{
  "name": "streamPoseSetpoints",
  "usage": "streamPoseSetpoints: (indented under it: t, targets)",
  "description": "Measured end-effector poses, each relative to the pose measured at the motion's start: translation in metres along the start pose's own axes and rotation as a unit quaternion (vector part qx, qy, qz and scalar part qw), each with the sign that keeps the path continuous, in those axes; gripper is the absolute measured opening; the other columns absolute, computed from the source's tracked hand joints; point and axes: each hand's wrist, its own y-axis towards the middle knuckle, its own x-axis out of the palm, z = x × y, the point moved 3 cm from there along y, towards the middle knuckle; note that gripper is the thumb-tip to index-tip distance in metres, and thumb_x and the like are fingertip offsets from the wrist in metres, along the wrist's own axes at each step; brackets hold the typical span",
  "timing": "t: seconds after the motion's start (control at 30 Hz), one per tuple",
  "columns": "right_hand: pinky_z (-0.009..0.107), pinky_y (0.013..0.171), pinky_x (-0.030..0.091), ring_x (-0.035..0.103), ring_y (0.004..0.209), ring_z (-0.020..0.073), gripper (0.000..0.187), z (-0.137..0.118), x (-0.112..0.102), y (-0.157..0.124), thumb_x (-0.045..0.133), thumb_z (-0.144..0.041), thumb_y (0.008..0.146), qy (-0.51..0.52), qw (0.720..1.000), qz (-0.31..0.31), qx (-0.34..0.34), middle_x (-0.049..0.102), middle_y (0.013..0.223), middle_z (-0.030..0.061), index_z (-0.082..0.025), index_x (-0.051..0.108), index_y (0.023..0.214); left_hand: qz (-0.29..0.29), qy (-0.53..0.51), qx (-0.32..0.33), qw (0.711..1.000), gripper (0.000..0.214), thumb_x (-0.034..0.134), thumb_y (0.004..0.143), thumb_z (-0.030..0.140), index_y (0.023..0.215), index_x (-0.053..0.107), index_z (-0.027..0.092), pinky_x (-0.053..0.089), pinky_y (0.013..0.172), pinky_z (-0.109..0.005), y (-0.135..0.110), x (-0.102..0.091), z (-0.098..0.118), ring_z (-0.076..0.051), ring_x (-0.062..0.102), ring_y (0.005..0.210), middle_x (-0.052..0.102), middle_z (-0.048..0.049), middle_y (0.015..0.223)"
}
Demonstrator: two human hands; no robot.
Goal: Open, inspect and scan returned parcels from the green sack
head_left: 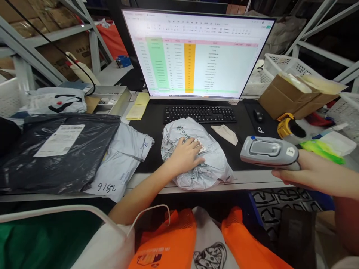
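Note:
My left hand (185, 155) lies flat, fingers spread, on a crumpled grey plastic mailer bag (196, 153) at the desk's front edge, just beside its small label. My right hand (305, 173) grips a grey handheld barcode scanner (269, 151) with a "5" sticker, its head pointing left toward the bag from a short distance. The scanner hovers over the desk edge to the right of the bag.
A black keyboard (199, 114) and a monitor (196, 52) showing a spreadsheet stand behind the bag. A black mailer (58, 149) and grey mailers (120, 164) lie left. A mouse (258, 115), cardboard box (294, 95), tape dispenser (286, 127) and white baskets (286, 65) sit right.

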Motion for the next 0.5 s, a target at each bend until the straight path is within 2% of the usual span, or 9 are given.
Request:
streamPoseSetpoints:
  t: [0.07,0.17,0.3,0.4,0.5]
  targets:
    - [0.044,0.109,0.055,0.065,0.123,0.0366,0.059,0.003,0.004,0.003,0.075,-0.049,0.079,-0.002,0.999,-0.050,-0.011,0.069,0.139,0.0010,-0.032,0.071,0.135,-0.014,0.002,-0.009,1.000,0.054,0.047,0.104,0.054,0.143,0.060,0.019,0.030,0.119,-0.062,-0.004,0.011,0.002,-0.036,0.043,0.147,0.059,-0.0137,0.151]
    - [0.044,0.113,0.051,0.061,0.130,0.0376,0.061,0.003,0.007,0.007,0.074,-0.047,0.082,-0.007,0.997,-0.072,-0.020,0.064,0.145,0.0015,-0.030,0.066,0.140,-0.019,-0.021,-0.026,0.999,0.056,0.045,0.104,0.059,0.147,0.059,0.025,0.019,0.122,-0.073,-0.012,0.025,-0.002,-0.040,0.033,0.154,0.051,-0.0107,0.159]
    - [0.043,0.115,0.048,0.057,0.134,0.0382,0.057,-0.009,0.006,0.012,0.072,-0.045,0.084,-0.008,0.995,-0.100,-0.020,0.065,0.145,0.0030,-0.028,0.067,0.138,-0.004,-0.076,-0.056,0.996,0.058,0.059,0.094,0.065,0.143,0.064,0.034,0.009,0.120,-0.081,-0.016,0.039,-0.008,-0.048,0.020,0.158,0.046,-0.0083,0.163]
    - [0.043,0.107,0.054,0.068,0.113,0.0357,0.048,-0.021,0.003,0.016,0.073,-0.046,0.083,-0.014,0.993,-0.116,-0.009,0.076,0.120,0.0047,-0.026,0.072,0.126,0.011,-0.110,-0.064,0.992,0.058,0.066,0.090,0.065,0.140,0.067,0.037,0.006,0.121,-0.081,-0.016,0.040,-0.009,-0.049,0.019,0.158,0.048,-0.0078,0.161]
    - [0.037,0.078,0.063,0.072,0.077,0.0284,0.042,-0.028,0.002,0.019,0.075,-0.049,0.082,-0.011,0.990,-0.141,0.020,0.077,0.089,0.0027,-0.024,0.073,0.116,0.019,-0.119,-0.061,0.991,0.062,0.061,0.094,0.064,0.148,0.059,0.035,0.007,0.122,-0.078,-0.021,0.030,-0.010,-0.045,0.018,0.160,0.043,-0.0102,0.165]
